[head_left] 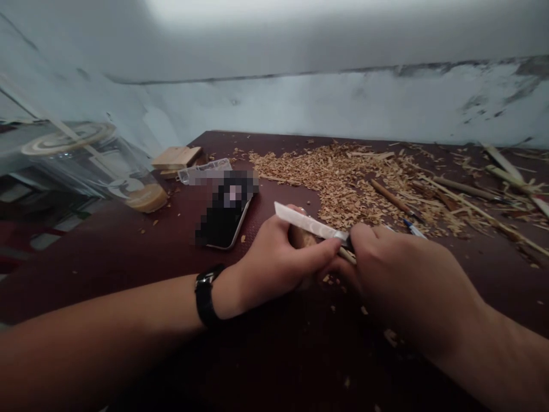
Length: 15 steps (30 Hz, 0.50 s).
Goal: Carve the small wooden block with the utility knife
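Holding a pale-bladed knife (pixel 311 224) in the right hand (pixel 407 274), to the right of the phone (pixel 227 212). Holding a small tan piece (pixel 303 237) in the left hand (pixel 283 257), right of the phone too, but nearer (mostly hidden, so hard to name). Past the phone and off to the right, a big messy heap of wood chips (pixel 338 177). Left of the phone, a clear cup (pixel 111 163) with a little tan drink (pixel 148 198). Behind the phone, a clear case (pixel 206 170).

Dark-red table (pixel 128 252), wood shavings (pixel 334 180), phone (pixel 227 220), clear cup (pixel 143 197)
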{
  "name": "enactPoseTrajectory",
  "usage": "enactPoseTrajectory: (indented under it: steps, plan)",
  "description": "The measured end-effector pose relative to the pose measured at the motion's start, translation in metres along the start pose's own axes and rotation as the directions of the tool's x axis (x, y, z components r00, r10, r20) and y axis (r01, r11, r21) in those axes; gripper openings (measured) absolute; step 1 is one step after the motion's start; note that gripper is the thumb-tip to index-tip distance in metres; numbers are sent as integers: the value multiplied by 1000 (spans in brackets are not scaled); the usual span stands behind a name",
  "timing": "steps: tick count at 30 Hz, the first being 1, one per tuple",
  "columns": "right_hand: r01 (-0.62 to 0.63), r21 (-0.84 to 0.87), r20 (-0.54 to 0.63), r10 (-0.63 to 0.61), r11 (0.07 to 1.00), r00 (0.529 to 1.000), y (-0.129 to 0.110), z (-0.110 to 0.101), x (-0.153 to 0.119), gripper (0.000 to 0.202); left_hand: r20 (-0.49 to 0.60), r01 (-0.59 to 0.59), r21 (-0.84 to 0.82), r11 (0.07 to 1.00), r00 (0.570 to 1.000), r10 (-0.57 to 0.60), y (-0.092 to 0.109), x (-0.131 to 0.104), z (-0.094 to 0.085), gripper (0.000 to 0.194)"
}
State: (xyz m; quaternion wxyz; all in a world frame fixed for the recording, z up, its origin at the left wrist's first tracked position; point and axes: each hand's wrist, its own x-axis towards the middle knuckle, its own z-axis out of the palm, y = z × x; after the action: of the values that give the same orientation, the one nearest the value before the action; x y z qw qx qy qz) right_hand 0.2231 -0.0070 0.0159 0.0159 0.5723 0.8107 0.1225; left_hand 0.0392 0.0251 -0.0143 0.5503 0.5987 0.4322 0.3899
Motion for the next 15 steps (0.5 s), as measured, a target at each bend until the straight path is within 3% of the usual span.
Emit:
enactPoseTrajectory:
  steps: [4, 7, 10, 12, 15]
  plan:
    - [119, 127, -132, -102, 985, 986, 7, 3, 3, 24, 179, -45, -56, 997, 982, 54, 1, -2, -6, 42]
    - [223, 232, -100, -205, 947, 974, 9, 2, 4, 10, 274, -178, 115, 977, 951, 141, 4, 0, -12, 53]
    - [252, 308, -39, -252, 917, 967, 9, 2, 5, 9, 287, -245, 286, 927, 944, 161, 8, -1, -18, 67]
    - [252, 314, -36, -254, 916, 967, 8, 2, 4, 9, 263, -180, 300, 937, 960, 100, 11, -6, -19, 80]
    - [253, 267, -88, -238, 930, 967, 7, 0, 4, 8, 232, -5, 195, 981, 972, -41, 16, -19, -15, 90]
